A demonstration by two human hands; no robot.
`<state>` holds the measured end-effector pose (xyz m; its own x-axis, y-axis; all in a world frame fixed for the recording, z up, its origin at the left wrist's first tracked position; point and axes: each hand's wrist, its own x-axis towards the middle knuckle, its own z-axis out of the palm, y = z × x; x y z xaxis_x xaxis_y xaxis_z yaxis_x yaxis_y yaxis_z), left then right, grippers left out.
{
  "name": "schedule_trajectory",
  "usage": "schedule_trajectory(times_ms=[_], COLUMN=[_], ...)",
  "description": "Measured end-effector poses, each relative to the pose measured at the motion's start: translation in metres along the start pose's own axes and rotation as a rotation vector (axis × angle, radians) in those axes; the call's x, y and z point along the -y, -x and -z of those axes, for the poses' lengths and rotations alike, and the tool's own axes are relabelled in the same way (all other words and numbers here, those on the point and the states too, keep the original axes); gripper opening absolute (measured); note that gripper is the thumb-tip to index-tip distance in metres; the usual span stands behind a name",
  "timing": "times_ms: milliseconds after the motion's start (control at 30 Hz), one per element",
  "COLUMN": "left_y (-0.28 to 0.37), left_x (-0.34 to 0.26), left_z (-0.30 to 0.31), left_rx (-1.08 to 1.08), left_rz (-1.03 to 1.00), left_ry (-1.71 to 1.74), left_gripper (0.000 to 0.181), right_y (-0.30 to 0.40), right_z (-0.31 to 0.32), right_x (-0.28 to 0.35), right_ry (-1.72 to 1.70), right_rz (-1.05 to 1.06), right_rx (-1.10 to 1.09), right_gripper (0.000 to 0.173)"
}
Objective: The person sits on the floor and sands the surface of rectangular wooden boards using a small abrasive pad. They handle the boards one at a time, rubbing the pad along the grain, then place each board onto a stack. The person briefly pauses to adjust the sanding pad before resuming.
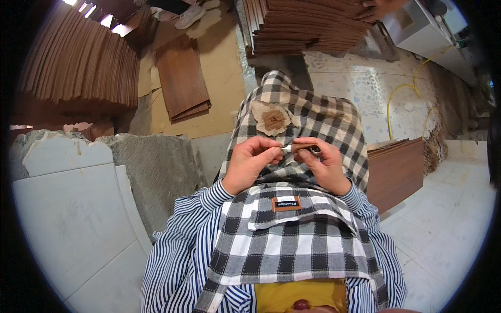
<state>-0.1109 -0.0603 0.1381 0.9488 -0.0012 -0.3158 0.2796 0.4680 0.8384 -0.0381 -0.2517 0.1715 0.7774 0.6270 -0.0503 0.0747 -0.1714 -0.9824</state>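
Note:
My right hand (325,164) grips a small brown tube (300,148) with a white nozzle (289,149) that points to the left. At the thin tip of that nozzle, the thumb and fingers of my left hand (250,160) are pinched together. Whether they hold a separate small piece there, I cannot tell. Both hands are above my lap, over a black-and-white checked apron (336,113). A crumpled pale cloth (270,117) with a brown stain in its middle lies on the apron, just beyond my left hand.
Tall stacks of brown wood-look planks stand at left (78,66) and top (305,23). Loose planks (182,78) lie on cardboard (223,86); more planks (395,172) lean at right. Another person's hand (375,9) and a shoe (191,17) show. A yellow cable (389,109) crosses the tiles.

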Motion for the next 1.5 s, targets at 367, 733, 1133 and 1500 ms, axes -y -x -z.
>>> schedule_trajectory(times_ms=[367,733,1133,1500], left_y=[0.002,0.01,0.004,-0.068], left_x=[0.002,0.162,0.304,-0.024], left_z=[0.002,0.292,0.361,0.058], left_rx=[0.011,-0.822,-1.182,-0.143], left_rz=[-0.052,0.486,0.546,-0.044], left_ry=[0.371,-0.019,-0.167,-0.326], left_gripper=[0.027,0.01,0.022,0.04], right_y=[-0.02,-0.024,-0.038,-0.054], right_z=[-0.034,0.013,0.005,0.005], right_x=[0.001,-0.021,-0.031,-0.03], right_ry=[-0.099,-0.074,-0.031,-0.104], right_rz=[0.067,-0.272,-0.433,-0.497], right_rx=[0.17,-0.223,-0.195,-0.222], right_gripper=[0.052,0.025,0.026,0.03])
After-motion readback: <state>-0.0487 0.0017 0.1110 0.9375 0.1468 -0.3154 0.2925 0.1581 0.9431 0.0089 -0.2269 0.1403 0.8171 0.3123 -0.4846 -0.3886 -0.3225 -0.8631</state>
